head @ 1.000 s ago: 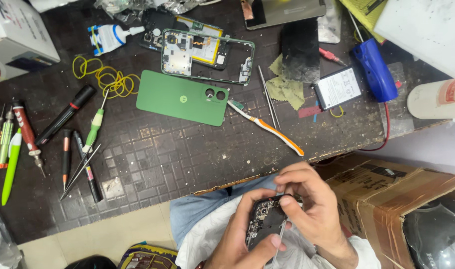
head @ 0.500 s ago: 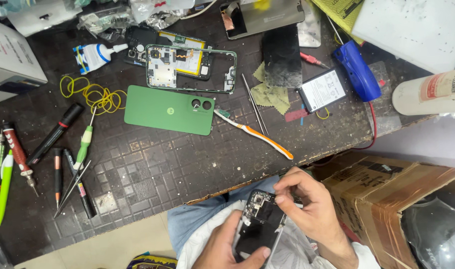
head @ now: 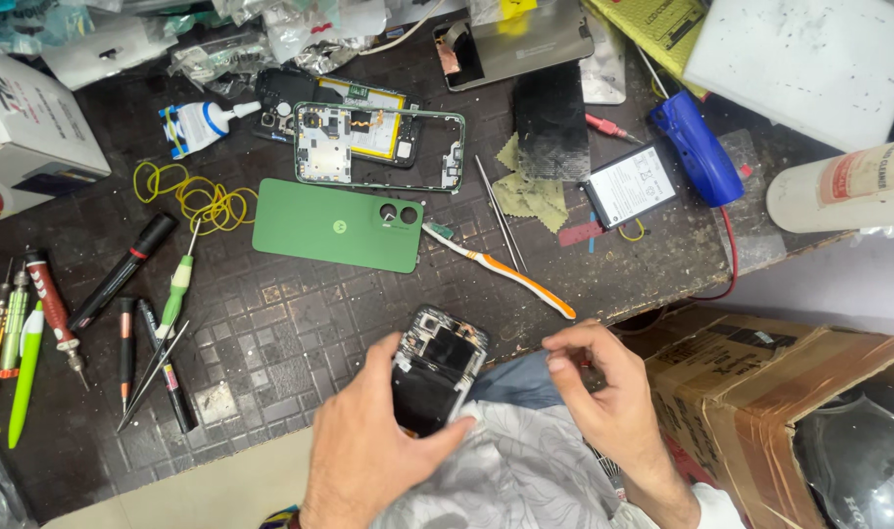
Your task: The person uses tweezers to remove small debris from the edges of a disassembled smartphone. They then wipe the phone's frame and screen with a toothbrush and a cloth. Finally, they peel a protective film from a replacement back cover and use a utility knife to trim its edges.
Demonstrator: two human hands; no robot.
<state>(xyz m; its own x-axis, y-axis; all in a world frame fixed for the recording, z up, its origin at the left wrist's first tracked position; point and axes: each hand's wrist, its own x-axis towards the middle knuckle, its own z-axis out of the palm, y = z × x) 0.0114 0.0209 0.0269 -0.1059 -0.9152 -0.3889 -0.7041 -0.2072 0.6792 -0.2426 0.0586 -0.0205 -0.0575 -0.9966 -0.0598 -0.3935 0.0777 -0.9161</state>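
An opened phone [head: 435,377], its back removed so that the dark inner parts show, is gripped in the left hand [head: 368,446] at the near edge of the bench [head: 300,323], at about six o'clock in the view. The left fingers [head: 442,438] are wrapped round its lower half, with the thumb along its left side. The right hand [head: 608,392] hangs just to the right of the phone, apart from it; its fingers are pinched together at the tips, and whether something small is held between them cannot be told at this size.

For careful work on the exposed board, the phone is best kept steady and level in the left hand, supported over the lap, and any small part is best kept well over the bench, not past its edge.

The bench is dark, worn and patterned in small squares. A green back cover [head: 337,225] lies at twelve o'clock from the phone, a toothbrush [head: 501,269] at one o'clock, and a stripped phone frame [head: 378,147] beyond the cover. Screwdrivers [head: 50,318] are laid out at nine o'clock. A cardboard box [head: 770,392] stands at three o'clock, below the bench edge.
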